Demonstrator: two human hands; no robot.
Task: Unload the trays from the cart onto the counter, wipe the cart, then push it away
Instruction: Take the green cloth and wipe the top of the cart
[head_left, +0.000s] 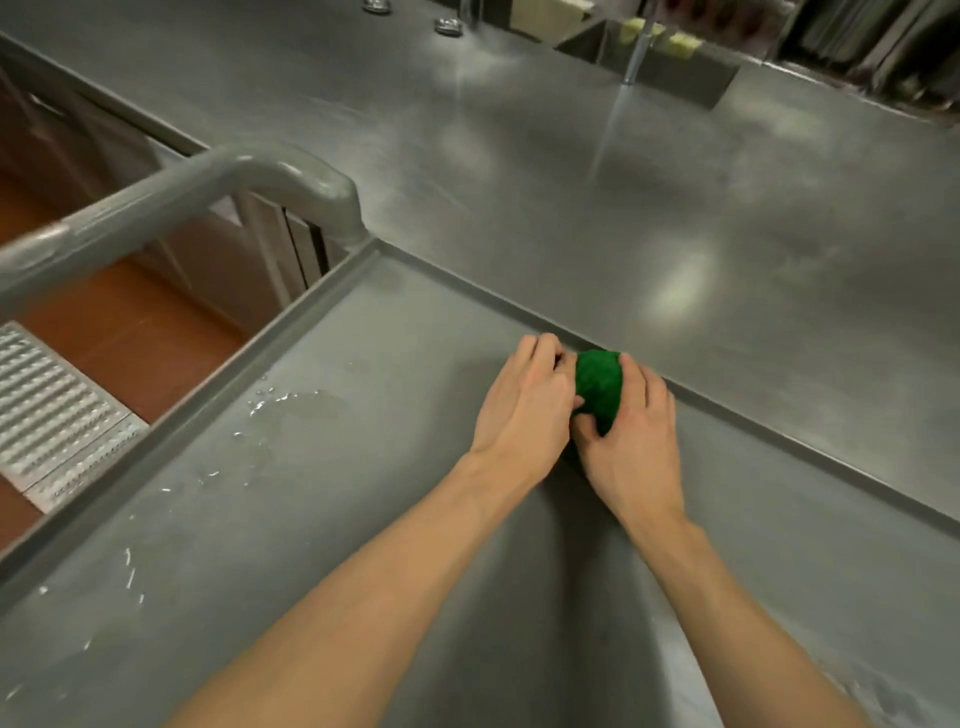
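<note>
The grey cart (291, 467) fills the lower part of the view, its top shelf bare and wet with water drops at the left. Its far raised rim lies against the steel counter (571, 171). A bunched green scouring pad (598, 384) is squeezed between both hands just above the cart's far rim. My left hand (522, 400) grips the pad from the left and my right hand (631, 441) from the right and below. No trays are in view.
The cart's grey handle bar (171, 197) curves up at the left. Beyond it are red floor tiles (140, 332) and a metal floor grate (47, 405). A tap (636, 52) runs water near a sink (654, 62) at the counter's back.
</note>
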